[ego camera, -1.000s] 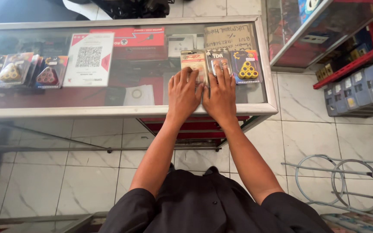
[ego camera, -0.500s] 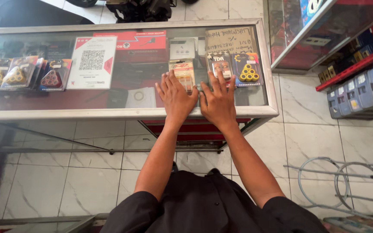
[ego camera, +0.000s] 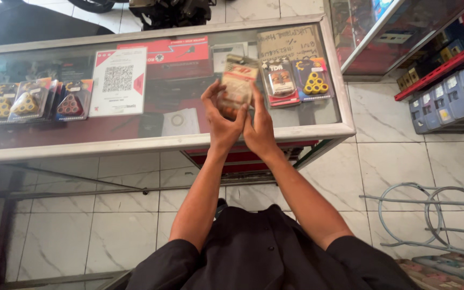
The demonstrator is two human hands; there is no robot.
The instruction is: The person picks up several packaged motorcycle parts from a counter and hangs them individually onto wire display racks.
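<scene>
Blister pack [ego camera: 238, 80], beige with a red top, is lifted above the glass counter [ego camera: 189, 140] and sits between both my hands. My left hand [ego camera: 222, 119] is curled around its left edge and lower part, with the thumb and fingers closed on it. My right hand [ego camera: 260, 131] holds the right edge, with the fingers pointing up along the side of the pack and pressed against it. Both hands touch each other at the heel, just over the front frame of the counter.

On the glass, just beside the held pack to the right, lie two more packs: one with a red and black card [ego camera: 280, 83] and one blue with yellow rollers [ego camera: 312, 80]. They touch each other. Behind them is a brown cardboard note [ego camera: 288, 43] with handwriting. More to the left I see a white card with a square code [ego camera: 118, 80], and at the far left a row of packs with yellow and red rollers [ego camera: 28, 102], well apart from my hands. A metal wire rack [ego camera: 436, 215] stands on the tiled floor at the right.
</scene>
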